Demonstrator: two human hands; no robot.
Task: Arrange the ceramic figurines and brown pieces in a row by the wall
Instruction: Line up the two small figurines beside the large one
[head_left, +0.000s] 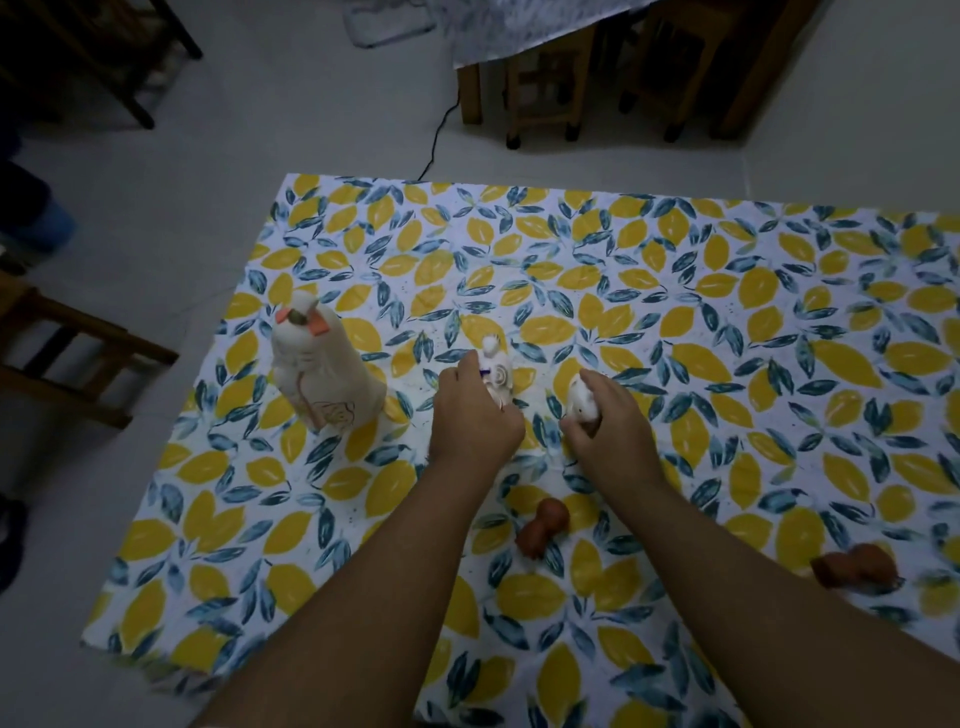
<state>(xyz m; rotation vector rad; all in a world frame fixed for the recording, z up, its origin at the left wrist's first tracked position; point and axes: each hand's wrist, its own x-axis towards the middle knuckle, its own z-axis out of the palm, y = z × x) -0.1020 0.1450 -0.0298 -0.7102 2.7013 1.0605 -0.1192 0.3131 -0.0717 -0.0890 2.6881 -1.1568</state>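
Note:
A tall cream ceramic figurine (322, 364) with orange marks near its top stands on the lemon-print tablecloth (675, 312) at the left. My left hand (475, 415) grips a small white figurine (496, 371) with a swirl pattern. My right hand (605, 423) holds another small white figurine (581, 397) just to its right. One brown piece (543, 525) lies between my forearms. A second brown piece (857, 571) rests near the right edge of the view.
The table's left edge runs diagonally from the far corner (291, 179) toward me. Wooden chairs (67, 358) stand on the pale floor at the left. Wooden stools (545, 88) and a black cable (441, 135) are beyond the table.

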